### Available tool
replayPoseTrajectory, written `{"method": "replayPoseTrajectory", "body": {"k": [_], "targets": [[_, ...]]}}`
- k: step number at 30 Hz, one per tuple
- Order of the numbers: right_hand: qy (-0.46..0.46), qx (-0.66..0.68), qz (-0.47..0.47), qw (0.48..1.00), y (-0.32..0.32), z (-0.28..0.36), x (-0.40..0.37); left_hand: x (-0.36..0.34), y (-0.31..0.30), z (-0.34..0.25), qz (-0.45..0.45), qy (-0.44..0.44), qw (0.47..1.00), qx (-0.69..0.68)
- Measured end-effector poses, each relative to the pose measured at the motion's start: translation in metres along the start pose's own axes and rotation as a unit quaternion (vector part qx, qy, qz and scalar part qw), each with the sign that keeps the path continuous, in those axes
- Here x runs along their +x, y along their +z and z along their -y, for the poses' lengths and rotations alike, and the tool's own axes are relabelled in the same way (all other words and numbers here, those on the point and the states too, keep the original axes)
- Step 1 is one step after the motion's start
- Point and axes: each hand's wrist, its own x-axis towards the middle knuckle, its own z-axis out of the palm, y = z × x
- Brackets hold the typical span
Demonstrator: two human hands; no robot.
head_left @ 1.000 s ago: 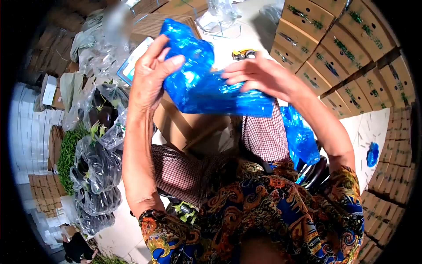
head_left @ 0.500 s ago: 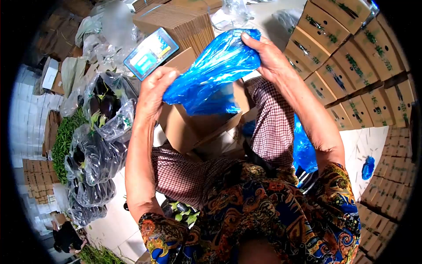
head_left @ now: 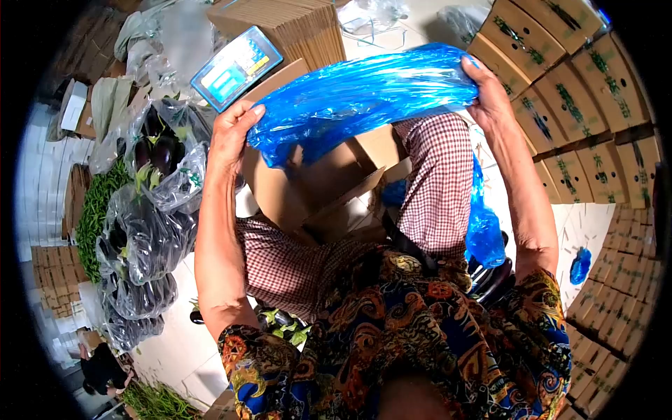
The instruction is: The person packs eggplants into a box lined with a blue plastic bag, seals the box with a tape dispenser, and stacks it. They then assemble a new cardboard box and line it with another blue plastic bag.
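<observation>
A shiny blue plastic bag (head_left: 371, 87) is stretched sideways between my two hands. My left hand (head_left: 232, 134) pinches its left end between thumb and fingers. The right end is gripped by my right hand (head_left: 485, 89), its thumb on top. Below the bag, between my knees, stands an open cardboard box (head_left: 280, 199) with its flaps up; the bag hides part of it. Behind my left hand is a digital scale display (head_left: 236, 68), lit up.
Clear bags of eggplants (head_left: 150, 234) are piled at the left beside green peppers (head_left: 98, 220). Flattened cardboard (head_left: 287, 28) stands behind the box. Stacked cartons (head_left: 567, 105) line the right. Another person (head_left: 105, 371) is at the lower left. More blue plastic (head_left: 483, 231) lies by my right knee.
My right hand has moved right and slightly down, and my left hand slightly left. The blue bag is now pulled out longer and flatter between them.
</observation>
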Motion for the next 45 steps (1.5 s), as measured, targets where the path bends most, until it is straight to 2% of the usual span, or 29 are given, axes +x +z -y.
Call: {"method": "replayPoseTrajectory", "body": {"k": [1,2,3,4,6,7,8,11,12,15,16,19,21,23,25,28,29,30,31,34,35,37,39,40,43,44,45], "targets": [[-0.01,0.025,-0.007,1.0,-0.008,0.003,0.0,0.003,-0.006,0.002,-0.001,0.006,0.999,0.05],[-0.042,-0.004,-0.002,0.999,-0.014,0.01,-0.006,0.008,-0.016,0.007,-0.002,0.012,0.995,0.098],[-0.062,0.0,-0.042,0.997,-0.01,0.015,-0.017,0.009,-0.02,0.008,-0.004,0.018,0.989,0.145],[-0.067,-0.02,-0.042,0.997,-0.009,0.02,-0.026,0.009,-0.019,0.01,-0.019,0.017,0.992,0.123],[-0.072,-0.063,-0.056,0.994,-0.007,0.025,-0.043,0.015,-0.026,0.023,-0.036,0.036,0.985,0.166],[-0.066,-0.091,-0.005,0.994,-0.02,0.023,-0.045,0.021,-0.033,0.032,-0.043,0.046,0.98,0.187],[-0.068,-0.073,0.019,0.995,-0.015,0.022,-0.055,0.028,-0.047,0.041,-0.086,0.09,0.918,0.377],[-0.044,-0.079,0.035,0.995,-0.002,0.015,-0.084,0.035,-0.063,0.052,-0.205,0.116,0.817,0.526],[-0.007,-0.073,0.058,0.996,-0.004,0.007,-0.089,0.034,-0.063,0.046,-0.145,0.013,0.827,0.543],[0.092,-0.111,0.11,0.983,0.005,-0.02,-0.108,0.027,-0.038,0.045,-0.072,0.033,0.839,0.538],[0.106,-0.154,0.134,0.973,0.009,-0.031,-0.113,0.029,-0.036,0.056,-0.066,0.052,0.784,0.616],[0.15,-0.239,0.229,0.932,0.024,-0.05,-0.125,0.023,0.001,0.047,-0.094,0.218,0.744,0.625],[0.132,-0.312,0.29,0.895,0.03,-0.053,-0.125,0.024,0.034,0.035,0.024,0.133,0.862,0.489],[0.113,-0.307,0.288,0.9,0.028,-0.067,-0.123,0.014,0.078,0.039,0.096,0.037,0.905,0.413],[0.094,-0.303,0.267,0.91,0.025,-0.076,-0.12,0.013,0.109,0.051,0.162,0.127,0.889,0.409],[0.097,-0.292,0.198,0.931,0.025,-0.082,-0.116,0.03,0.138,0.092,0.068,0.243,0.843,0.476],[0.101,-0.288,0.17,0.937,0.025,-0.083,-0.114,0.037,0.142,0.104,0.057,0.237,0.823,0.513],[0.057,-0.27,0.156,0.948,0.022,-0.093,-0.109,0.045,0.145,0.115,0.045,0.231,0.802,0.55],[0.067,-0.272,0.132,0.951,0.02,-0.096,-0.108,0.052,0.146,0.124,0.031,0.225,0.778,0.586],[0.086,-0.309,0.069,0.945,0.033,-0.095,-0.101,0.069,0.149,0.143,0.038,0.154,0.833,0.529],[0.072,-0.295,0.045,0.952,0.037,-0.099,-0.097,0.067,0.148,0.14,0.064,0.149,0.869,0.468],[0.091,-0.283,0.007,0.955,0.044,-0.103,-0.088,0.065,0.145,0.119,0.11,0.136,0.925,0.338],[0.102,-0.289,0.001,0.952,0.049,-0.106,-0.073,0.056,0.142,0.082,0.142,0.094,0.959,0.225],[0.08,-0.304,0.013,0.949,0.052,-0.109,-0.065,0.049,0.139,0.065,0.156,0.072,0.971,0.167],[0.06,-0.227,0.051,0.971,0.063,-0.114,-0.04,0.038,0.123,0.031,0.2,0.057,0.975,0.078],[0.07,-0.181,0.054,0.98,0.064,-0.118,-0.034,0.034,0.113,0.019,0.218,0.024,0.975,0.047],[0.073,-0.165,0.045,0.983,0.067,-0.114,-0.033,0.032,0.105,0.009,0.185,0.011,0.983,0.016]]}}
